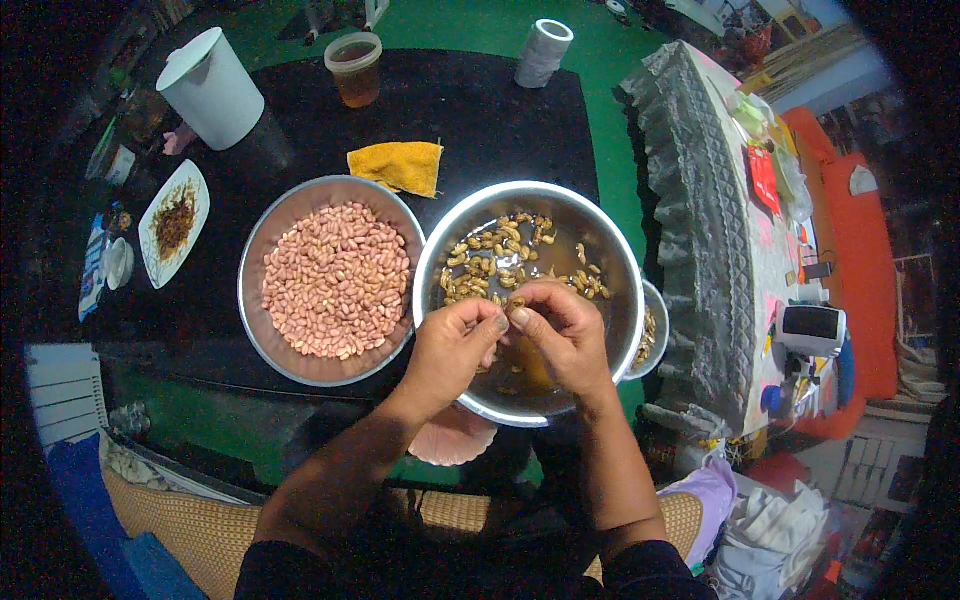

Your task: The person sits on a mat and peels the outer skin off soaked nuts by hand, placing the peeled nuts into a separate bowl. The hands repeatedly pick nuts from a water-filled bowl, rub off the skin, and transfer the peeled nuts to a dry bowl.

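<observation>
Both hands meet over a wide steel basin [429, 259] of brownish water. Several wet, unshelled peanuts [469, 277] float in it. Between my right hand's [566, 334] thumb and index finger is a small brown peanut [517, 303]. My left hand [454, 352] has its thumb and fingers drawn together just beside that peanut. Whether they pinch anything is hidden. To the left, touching or nearly touching this basin, stands a second steel basin [251, 326] filled with shelled, pink-skinned peanuts [337, 281].
A yellow cloth [397, 166] lies behind the basins on the black table [450, 97]. Farther back are a white pitcher [217, 97], a tub of brown liquid [354, 75] and a pale roll [544, 56]. A white dish [154, 259] stands left; a bowl [660, 315] of shells sits right.
</observation>
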The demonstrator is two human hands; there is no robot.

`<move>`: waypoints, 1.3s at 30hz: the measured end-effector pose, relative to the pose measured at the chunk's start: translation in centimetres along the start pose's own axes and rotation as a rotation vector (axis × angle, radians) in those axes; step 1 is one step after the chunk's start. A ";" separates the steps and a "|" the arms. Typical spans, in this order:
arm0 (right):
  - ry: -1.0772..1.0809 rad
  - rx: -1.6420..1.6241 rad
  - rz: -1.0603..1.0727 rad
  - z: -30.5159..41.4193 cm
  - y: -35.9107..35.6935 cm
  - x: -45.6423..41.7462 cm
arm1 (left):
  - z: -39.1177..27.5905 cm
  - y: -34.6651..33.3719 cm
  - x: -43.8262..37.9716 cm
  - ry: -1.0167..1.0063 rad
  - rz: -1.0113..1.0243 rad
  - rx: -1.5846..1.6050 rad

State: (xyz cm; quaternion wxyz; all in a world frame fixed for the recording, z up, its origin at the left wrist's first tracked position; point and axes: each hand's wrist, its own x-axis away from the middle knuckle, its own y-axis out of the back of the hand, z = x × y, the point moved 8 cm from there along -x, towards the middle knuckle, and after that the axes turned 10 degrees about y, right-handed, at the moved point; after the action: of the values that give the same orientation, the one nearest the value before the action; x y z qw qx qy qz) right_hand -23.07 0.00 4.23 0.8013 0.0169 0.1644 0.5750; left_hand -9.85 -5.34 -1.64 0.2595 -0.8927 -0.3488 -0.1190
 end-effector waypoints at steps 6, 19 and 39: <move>-0.003 0.130 0.054 0.8 -0.4 -0.2 | -1.6 0.0 0.6 -0.137 -0.038 0.032; 0.032 0.180 0.152 0.3 -1.3 -0.5 | -3.3 0.9 1.1 -0.238 -0.061 -0.123; 0.453 0.455 0.069 5.9 -2.9 -0.5 | -3.8 1.6 2.2 -0.292 -0.011 -0.148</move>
State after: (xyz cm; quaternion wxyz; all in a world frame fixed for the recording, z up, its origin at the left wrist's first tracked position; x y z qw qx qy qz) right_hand -18.84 -0.50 9.33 0.7001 0.0727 0.4620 0.5396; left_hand -7.22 -7.19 1.81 0.1390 -0.9153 -0.3778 -0.0150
